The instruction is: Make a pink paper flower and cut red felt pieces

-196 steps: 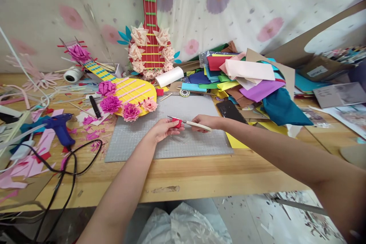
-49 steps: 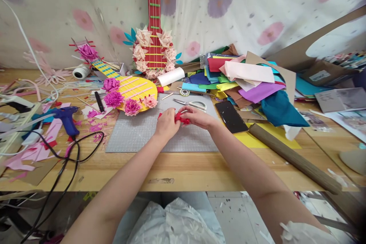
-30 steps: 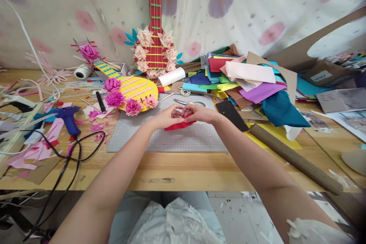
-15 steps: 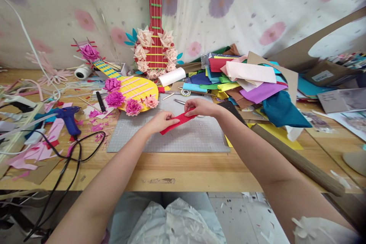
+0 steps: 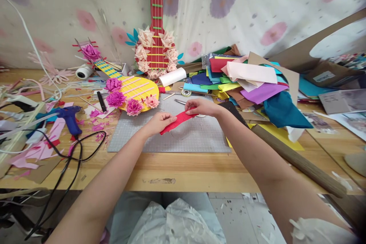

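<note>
A strip of red crepe paper (image 5: pixel 180 121) is stretched between my two hands above the grey cutting mat (image 5: pixel 183 143). My left hand (image 5: pixel 162 121) pinches its left end between thumb and fingers. At the right end, my right hand (image 5: pixel 198 106) grips the upper edge with thumb and fingertips. The strip slopes up toward the right and bows a little. Just behind my right hand lies a pair of scissors (image 5: pixel 179 101), its handles partly covered by that hand.
Left are a blue glue gun (image 5: pixel 71 119) with a looping black cord and pink paper scraps (image 5: pixel 54 133). A yellow paper guitar (image 5: pixel 140 91) with flowers lies behind the mat; a red one (image 5: pixel 156 45) stands behind it. Coloured paper (image 5: pixel 251 72) and a brown roll (image 5: pixel 297 160) lie right.
The red strip now shows more of its face and bows upward in the middle, where it was flatter before. Both hands keep their hold and have barely moved.
</note>
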The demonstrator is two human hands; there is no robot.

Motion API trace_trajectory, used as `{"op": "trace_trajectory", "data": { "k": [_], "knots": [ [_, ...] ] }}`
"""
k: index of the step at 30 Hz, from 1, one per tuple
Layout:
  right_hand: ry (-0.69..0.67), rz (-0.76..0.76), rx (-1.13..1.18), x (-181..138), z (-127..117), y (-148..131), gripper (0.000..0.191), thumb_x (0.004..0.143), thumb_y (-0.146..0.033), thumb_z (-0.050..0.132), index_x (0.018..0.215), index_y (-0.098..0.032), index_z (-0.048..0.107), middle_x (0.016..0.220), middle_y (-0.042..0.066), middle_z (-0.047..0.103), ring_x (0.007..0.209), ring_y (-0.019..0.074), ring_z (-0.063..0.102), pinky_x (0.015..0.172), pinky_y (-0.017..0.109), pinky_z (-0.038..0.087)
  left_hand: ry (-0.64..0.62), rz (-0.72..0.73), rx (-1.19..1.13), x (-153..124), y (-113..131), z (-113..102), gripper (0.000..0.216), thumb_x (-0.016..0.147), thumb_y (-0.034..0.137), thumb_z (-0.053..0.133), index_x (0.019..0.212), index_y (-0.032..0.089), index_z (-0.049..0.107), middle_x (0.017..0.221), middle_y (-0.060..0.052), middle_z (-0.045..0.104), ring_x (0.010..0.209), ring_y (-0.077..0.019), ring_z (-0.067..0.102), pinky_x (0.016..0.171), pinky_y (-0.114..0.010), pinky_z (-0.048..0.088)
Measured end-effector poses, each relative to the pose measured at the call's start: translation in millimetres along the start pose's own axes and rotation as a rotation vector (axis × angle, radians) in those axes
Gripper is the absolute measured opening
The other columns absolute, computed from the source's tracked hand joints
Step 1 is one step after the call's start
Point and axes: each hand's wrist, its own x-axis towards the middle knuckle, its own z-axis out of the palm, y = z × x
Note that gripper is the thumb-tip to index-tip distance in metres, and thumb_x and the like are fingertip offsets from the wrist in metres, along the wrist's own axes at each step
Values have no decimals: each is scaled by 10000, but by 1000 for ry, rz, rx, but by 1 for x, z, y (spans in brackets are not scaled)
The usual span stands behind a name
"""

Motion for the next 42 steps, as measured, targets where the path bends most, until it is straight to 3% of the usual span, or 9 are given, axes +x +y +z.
{"op": "trace_trajectory", "data": {
  "k": [9, 15, 19, 23, 25, 27, 32, 37, 42],
  "knots": [
    [95, -27, 47, 0, -4, 7, 221, 612, -281, 705, 737, -171, 559, 689, -24, 586, 619, 89, 541, 573, 214, 411, 68, -27, 38, 1, -7, -3, 248, 692, 382, 611, 655, 176, 477, 435, 75, 449, 330, -53, 351, 348, -183, 215],
    [173, -24, -132, 1, -6, 2, 233, 610, -215, 698, 783, -186, 545, 675, -26, 580, 599, 96, 520, 550, 210, 382, 155, 157, 124, 4, -6, 0, 225, 672, 350, 598, 594, 163, 499, 508, 54, 473, 478, -67, 413, 460, -195, 305],
    [188, -9, -173, 1, -10, 5, 231, 624, -224, 686, 801, -189, 542, 704, -13, 596, 636, 115, 544, 575, 221, 400, 113, 169, 130, -1, -3, -5, 310, 680, 425, 611, 564, 163, 492, 514, 37, 481, 505, -84, 436, 494, -216, 329],
    [169, -31, -187, 2, -13, 7, 250, 626, -262, 687, 814, -187, 539, 737, -5, 604, 658, 121, 552, 587, 227, 403, 75, 305, 33, -4, -3, -9, 346, 637, 421, 660, 516, 161, 466, 896, -63, 621, 804, -155, 577, 698, -285, 444],
    [155, -37, -205, 4, -12, 6, 258, 623, -283, 691, 812, -188, 542, 723, -8, 598, 651, 122, 546, 581, 227, 395, 77, 346, -49, -4, -1, -8, 377, 632, 420, 665, 482, 164, 432, 1124, -95, 596, 1021, -220, 560, 828, -353, 442],
    [122, -41, -201, 8, -9, 4, 269, 617, -297, 697, 810, -192, 541, 693, -16, 591, 640, 123, 543, 576, 228, 391, 76, 360, -137, -4, 2, -5, 421, 637, 431, 656, 457, 174, 376, 1112, -90, 625, 1126, -259, 520, 900, -416, 416],
    [59, -19, -199, 14, -4, -3, 279, 606, -271, 701, 818, -199, 534, 680, -20, 612, 617, 124, 551, 556, 226, 386, 75, 386, -205, -1, 7, -2, 345, 676, 461, 587, 502, 197, 449, 692, -51, 638, 920, -233, 602, 940, -428, 391],
    [25, -37, -182, 15, -3, -6, 277, 625, -259, 696, 843, -197, 538, 693, -20, 629, 598, 104, 550, 552, 213, 393, 19, 340, -132, 1, 4, -6, 223, 710, 368, 534, 718, 169, 635, 796, -64, 662, 809, -196, 589, 854, -371, 430],
    [-65, -63, -96, 17, 1, -3, 275, 640, -238, 678, 855, -201, 510, 671, -33, 617, 606, 103, 562, 560, 207, 420, 69, 317, 72, 7, 6, 3, 179, 697, 269, 574, 791, 158, 679, 856, -53, 680, 778, -154, 572, 750, -290, 441]
  ]
}}
